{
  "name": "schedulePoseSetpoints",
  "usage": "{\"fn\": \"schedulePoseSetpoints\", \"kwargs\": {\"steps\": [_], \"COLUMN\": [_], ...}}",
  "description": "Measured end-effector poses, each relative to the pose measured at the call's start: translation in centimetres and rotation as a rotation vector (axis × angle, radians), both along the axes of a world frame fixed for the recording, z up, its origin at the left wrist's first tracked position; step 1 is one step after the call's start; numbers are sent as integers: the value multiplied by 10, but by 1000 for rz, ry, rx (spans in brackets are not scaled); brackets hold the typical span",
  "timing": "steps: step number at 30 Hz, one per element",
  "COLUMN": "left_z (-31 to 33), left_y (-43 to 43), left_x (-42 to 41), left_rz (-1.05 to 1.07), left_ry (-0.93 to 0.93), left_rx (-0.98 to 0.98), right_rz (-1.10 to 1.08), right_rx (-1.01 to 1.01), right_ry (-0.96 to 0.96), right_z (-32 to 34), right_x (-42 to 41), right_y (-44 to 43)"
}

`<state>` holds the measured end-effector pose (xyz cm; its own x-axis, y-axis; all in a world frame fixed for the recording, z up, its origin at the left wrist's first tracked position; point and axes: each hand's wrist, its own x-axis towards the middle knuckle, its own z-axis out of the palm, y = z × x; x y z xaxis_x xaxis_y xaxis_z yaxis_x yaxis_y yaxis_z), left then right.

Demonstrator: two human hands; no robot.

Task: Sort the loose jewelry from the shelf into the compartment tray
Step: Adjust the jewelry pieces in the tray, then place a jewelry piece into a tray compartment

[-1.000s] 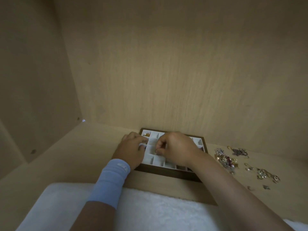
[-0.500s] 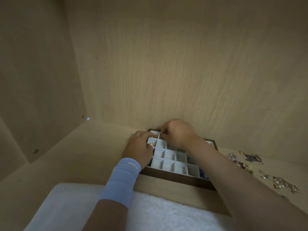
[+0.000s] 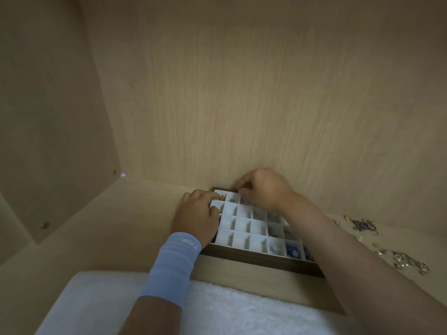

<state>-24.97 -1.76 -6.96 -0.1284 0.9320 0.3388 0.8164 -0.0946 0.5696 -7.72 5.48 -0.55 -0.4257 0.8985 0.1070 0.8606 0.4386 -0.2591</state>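
The compartment tray, a dark wood frame with white cells, lies on the shelf against the back wall. Gold pieces sit in its far-left cells, and blue and silver pieces in the near-right cells. My left hand, with a blue wristband, rests on the tray's left edge with its fingers lying over the left cells. My right hand hovers over the far row, its fingertips pinched on a small jewelry piece that is mostly hidden. Loose jewelry lies on the shelf to the right.
More loose rings and chains are scattered near the right edge of the shelf. A white fluffy cloth lies below the shelf's front edge. The cabinet's left wall and back wall close in the space.
My right hand has moved from the tray's middle to its far row, fingertips still pinched. My left hand has stayed on the tray's left edge. The view has shifted left.
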Motion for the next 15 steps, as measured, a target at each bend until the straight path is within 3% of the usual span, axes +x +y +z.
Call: {"fn": "schedulePoseSetpoints", "kwargs": {"steps": [5,8,12,15], "left_z": [7,13,22,24], "left_y": [-9,-15,-14,-12], "left_x": [13,39,94,141], "left_rz": [-52,-130,-271,-380], "left_ry": [85,139,194,165], "left_rx": [63,102,90,45], "right_rz": [-69,-115,-72,-156], "right_rx": [17,4,-56,-45], "right_ry": [110,75,20,91], "right_z": [13,7,-9,-9], "right_x": [58,95,130,165], "right_y": [-33,-56,-81,-83]}}
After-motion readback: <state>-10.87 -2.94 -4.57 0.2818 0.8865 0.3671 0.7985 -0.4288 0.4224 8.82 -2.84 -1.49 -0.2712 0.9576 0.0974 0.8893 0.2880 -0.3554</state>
